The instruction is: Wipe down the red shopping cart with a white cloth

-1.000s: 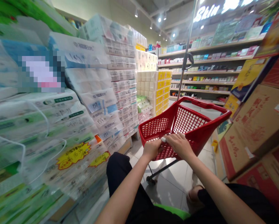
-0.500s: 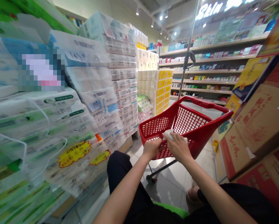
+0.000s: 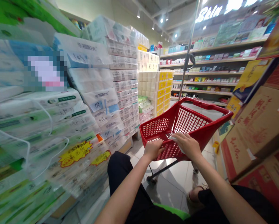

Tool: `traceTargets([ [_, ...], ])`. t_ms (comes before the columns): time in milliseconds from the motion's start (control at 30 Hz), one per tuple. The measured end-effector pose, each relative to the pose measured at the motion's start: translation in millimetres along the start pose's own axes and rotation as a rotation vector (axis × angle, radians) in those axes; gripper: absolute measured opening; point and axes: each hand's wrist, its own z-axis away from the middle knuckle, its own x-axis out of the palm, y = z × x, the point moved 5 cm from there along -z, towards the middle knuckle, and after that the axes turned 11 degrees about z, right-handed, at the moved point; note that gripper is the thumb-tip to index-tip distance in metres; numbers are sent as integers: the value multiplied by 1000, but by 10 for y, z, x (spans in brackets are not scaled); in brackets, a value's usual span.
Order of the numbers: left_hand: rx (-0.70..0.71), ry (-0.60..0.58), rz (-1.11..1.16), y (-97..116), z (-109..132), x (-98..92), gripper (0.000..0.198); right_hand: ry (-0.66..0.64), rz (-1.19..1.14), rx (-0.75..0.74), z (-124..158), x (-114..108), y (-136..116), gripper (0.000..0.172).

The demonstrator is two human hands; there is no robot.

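Pale tiled floor (image 3: 176, 177); red perforated-plastic shopping cart (image 3: 203, 133); left hand (image 3: 154, 149) is gripping its rim (image 3: 167, 142) (steady bracing helps); right hand (image 3: 188, 146) is clasping thin white cloth (image 3: 173, 137).

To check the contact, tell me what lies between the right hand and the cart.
In the head view, a white cloth or tissue lies between the right hand and the cart, mostly hidden by the hand.

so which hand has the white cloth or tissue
The right hand: the white cloth or tissue shows at its fingertips, by the near rim of the red cart. The left hand grips that rim with none visible.
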Motion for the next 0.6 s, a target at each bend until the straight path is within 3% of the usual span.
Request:
traceTargets([
  [133,-2,8,16,16,-5,5,27,-32,70,163,38,1,186,32],
  [233,-15,8,23,29,-9,9,27,-58,66,204,40,23,1,32],
  [433,1,16,33,32,20,-51,31,-33,12,53,18,42,-692,35],
  [500,13,20,41,24,34,-74,33,-35,7,4,20,25,-745,36],
  [600,19,13,31,5,45,-82,32,-29,20,-35,37,-1,-572,37],
])
